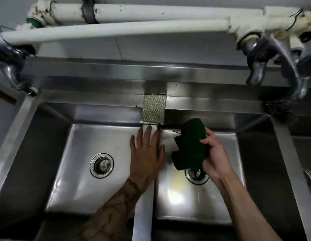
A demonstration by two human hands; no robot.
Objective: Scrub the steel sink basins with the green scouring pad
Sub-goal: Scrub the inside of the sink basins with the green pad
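Observation:
Two steel sink basins lie side by side below me: the left basin and the right basin, split by a narrow steel divider. My right hand grips a dark green scouring pad, held folded above the right basin, over its drain. My left hand rests flat, fingers straight, on the divider's far end.
A silvery mesh sponge lies on the back ledge above the divider. A dark steel-wool ball sits at the right back corner. Taps and white pipes hang over the back rim. The left drain is uncovered.

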